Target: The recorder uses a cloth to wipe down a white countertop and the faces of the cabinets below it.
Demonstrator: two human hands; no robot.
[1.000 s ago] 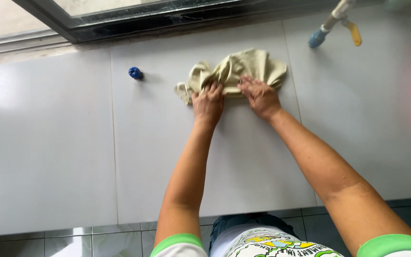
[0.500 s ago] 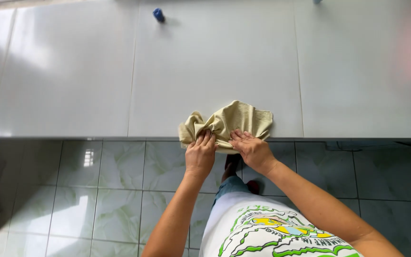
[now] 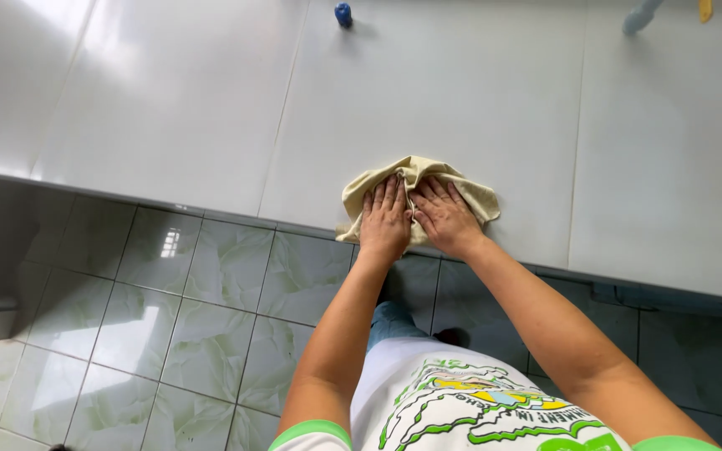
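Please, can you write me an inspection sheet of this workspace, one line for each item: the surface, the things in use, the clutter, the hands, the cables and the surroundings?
Surface: white tiled counter, glossy, with thin joints between the large tiles.
Things in use: one beige cloth, crumpled, lying near the counter's front edge.
Clutter: small blue cap at the back; pale blue handle and a yellow piece at the top edge, both cut off by the frame.
Hands: left hand and right hand pressed flat on the cloth, side by side, fingers spread.
Cables: nothing seen.
Surroundings: green marbled floor tiles below the counter.
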